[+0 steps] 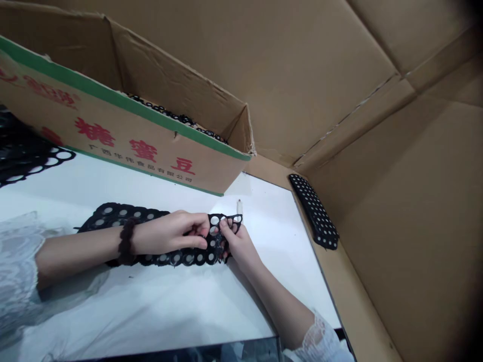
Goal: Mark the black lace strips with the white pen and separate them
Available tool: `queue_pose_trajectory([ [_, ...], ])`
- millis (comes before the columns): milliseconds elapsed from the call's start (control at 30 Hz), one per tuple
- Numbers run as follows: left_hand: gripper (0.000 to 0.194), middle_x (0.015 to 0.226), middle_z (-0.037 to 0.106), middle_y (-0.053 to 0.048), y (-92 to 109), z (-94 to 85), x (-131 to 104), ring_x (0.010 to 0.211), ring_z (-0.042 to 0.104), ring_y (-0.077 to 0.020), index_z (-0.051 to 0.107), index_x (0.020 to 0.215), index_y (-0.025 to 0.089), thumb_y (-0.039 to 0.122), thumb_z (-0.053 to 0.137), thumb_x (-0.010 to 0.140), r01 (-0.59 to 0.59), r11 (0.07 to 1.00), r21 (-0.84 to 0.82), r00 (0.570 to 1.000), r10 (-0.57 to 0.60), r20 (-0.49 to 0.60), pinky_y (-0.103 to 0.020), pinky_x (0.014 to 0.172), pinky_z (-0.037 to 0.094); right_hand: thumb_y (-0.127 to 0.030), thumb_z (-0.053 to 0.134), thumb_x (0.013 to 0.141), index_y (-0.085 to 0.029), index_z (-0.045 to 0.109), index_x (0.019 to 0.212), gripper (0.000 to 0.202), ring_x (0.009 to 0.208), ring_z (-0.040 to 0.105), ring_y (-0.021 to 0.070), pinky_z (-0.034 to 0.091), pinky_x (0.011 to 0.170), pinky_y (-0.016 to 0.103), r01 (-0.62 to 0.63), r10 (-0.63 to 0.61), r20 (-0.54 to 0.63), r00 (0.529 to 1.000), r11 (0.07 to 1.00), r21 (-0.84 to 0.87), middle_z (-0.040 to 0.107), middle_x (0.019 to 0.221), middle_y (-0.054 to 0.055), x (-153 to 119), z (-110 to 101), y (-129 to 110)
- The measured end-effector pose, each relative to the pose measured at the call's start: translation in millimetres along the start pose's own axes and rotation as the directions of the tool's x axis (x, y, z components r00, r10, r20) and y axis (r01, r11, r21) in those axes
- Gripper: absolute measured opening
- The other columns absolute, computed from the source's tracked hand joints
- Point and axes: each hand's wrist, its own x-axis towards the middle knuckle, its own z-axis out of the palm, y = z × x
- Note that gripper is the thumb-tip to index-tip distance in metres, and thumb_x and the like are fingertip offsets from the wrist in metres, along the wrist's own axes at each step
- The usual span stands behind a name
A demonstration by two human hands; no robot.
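A black sheet with rows of round holes lies flat on the white tabletop, made of what looks like thin stacked layers. Across it rests my left hand, thumb and fingers curled close together over the sheet near its right end; whether they pinch anything is hidden. My right hand grips the right end of the sheet, its thumb on top and its fingers partly seen through the holes. That end is slightly lifted and bent. A dark hair tie circles my left wrist.
Behind my hands stands a cardboard box with green edging and red lettering, holding more black holed pieces. A black holed pile sits at far left. Another holed strip lies by the cardboard wall on the right.
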Motion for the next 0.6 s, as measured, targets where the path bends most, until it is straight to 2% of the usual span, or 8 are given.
queue_pose_trajectory([
  [100,0.015,0.064,0.050,0.004,-4.4,7.5,0.3,0.056,0.043,-0.0081,0.047,0.077,0.018,0.031,0.052,0.079,-0.020,1.000,0.008,1.000,0.020,0.014,-0.017,0.050,0.032,-0.044,0.052,0.077,-0.017,0.051,0.072,0.028,0.036,0.044,0.0063,0.037,0.031,0.017,0.006,-0.005,-0.014,1.000,0.998,0.062,0.049,0.050,-0.004,-1.6,3.2,-0.2],
  [233,0.016,0.070,0.055,0.004,-11.8,11.6,-0.9,0.061,0.050,-0.0090,0.046,0.094,0.021,0.031,0.048,0.082,-0.083,0.996,0.022,0.997,0.083,0.009,-0.017,0.055,0.036,-0.044,0.056,0.074,-0.017,0.051,0.073,0.028,0.037,0.037,0.0042,0.032,0.030,0.016,0.020,-0.019,-0.025,1.000,0.998,0.056,0.043,0.050,-0.006,-3.3,4.3,-0.4],
  [367,0.015,0.083,0.060,0.001,-14.6,13.7,-1.8,0.074,0.054,-0.0119,0.051,0.098,0.024,0.029,0.046,0.085,-0.236,0.930,0.283,0.970,0.245,0.002,-0.019,0.067,0.036,-0.040,0.059,0.073,-0.017,0.048,0.077,0.026,0.039,0.036,0.0039,0.028,0.031,0.015,0.014,-0.014,-0.004,1.000,0.995,0.095,0.044,0.052,-0.006,-4.0,3.0,0.4],
  [433,0.013,0.079,0.061,0.000,-14.0,14.7,-1.7,0.072,0.054,-0.0133,0.053,0.093,0.022,0.028,0.045,0.086,-0.283,0.866,0.412,0.953,0.303,0.018,-0.021,0.066,0.036,-0.040,0.059,0.073,-0.018,0.045,0.079,0.026,0.037,0.034,0.0037,0.026,0.031,0.015,-0.014,0.014,0.000,1.000,0.990,0.138,0.045,0.052,-0.006,-3.7,3.1,0.7],
  [500,0.014,0.070,0.059,0.000,-13.8,14.2,-1.5,0.066,0.052,-0.0142,0.053,0.082,0.019,0.029,0.044,0.086,-0.265,0.832,0.487,0.954,0.300,0.005,-0.023,0.062,0.035,-0.039,0.059,0.072,-0.018,0.043,0.080,0.028,0.035,0.033,0.0034,0.026,0.031,0.015,-0.033,0.033,0.005,0.999,0.984,0.173,0.047,0.052,-0.006,-3.1,4.0,0.9],
  [567,0.016,0.067,0.057,0.000,-15.0,10.3,-1.0,0.062,0.051,-0.0140,0.050,0.079,0.018,0.031,0.044,0.085,-0.172,0.871,0.461,0.972,0.226,-0.063,-0.023,0.059,0.035,-0.039,0.060,0.071,-0.018,0.041,0.079,0.029,0.036,0.033,0.0032,0.026,0.031,0.015,-0.025,0.031,-0.024,0.999,0.980,0.200,0.047,0.052,-0.007,-2.1,5.1,1.5],
  [600,0.016,0.066,0.057,0.001,-16.1,6.9,-0.7,0.061,0.051,-0.0132,0.048,0.081,0.018,0.033,0.044,0.085,-0.098,0.910,0.404,0.978,0.163,-0.131,-0.022,0.058,0.035,-0.038,0.061,0.070,-0.019,0.041,0.079,0.029,0.036,0.033,0.0030,0.026,0.032,0.015,-0.014,0.024,-0.048,0.999,0.978,0.207,0.044,0.052,-0.007,-1.6,5.6,2.0],
])
